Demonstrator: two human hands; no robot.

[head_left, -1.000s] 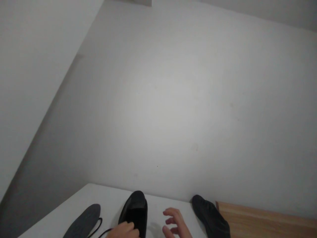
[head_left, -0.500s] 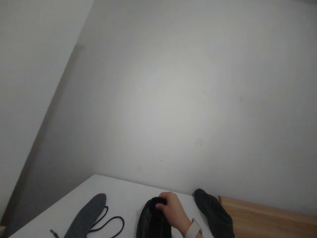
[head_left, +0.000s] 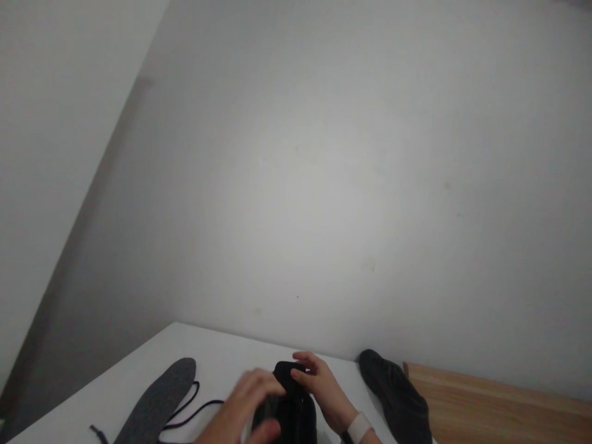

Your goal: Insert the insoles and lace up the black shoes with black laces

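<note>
At the bottom middle a black shoe [head_left: 289, 419] stands on the white table, its lower part cut off by the frame edge. My right hand [head_left: 321, 385], wearing a white wristband, pinches the shoe's raised black tongue [head_left: 289, 376] between thumb and fingers. Over the shoe's left side is my left hand [head_left: 247, 401], blurred, its thumb spread away from the fingers; whether it touches the shoe is unclear. To the left lie a grey insole [head_left: 160, 401] and a loose black shoelace [head_left: 197, 412], partly behind my left arm.
A second dark shoe [head_left: 395, 394] rests at the right beside a wooden board [head_left: 499, 404]. The white table [head_left: 222, 348] meets a pale wall [head_left: 324, 203] behind. At the left, another pale surface [head_left: 60, 135] slants upward.
My left hand has come in from below, over the left side of the shoe. The black tongue now stands up more, and my right hand's fingers have shifted on it.
</note>
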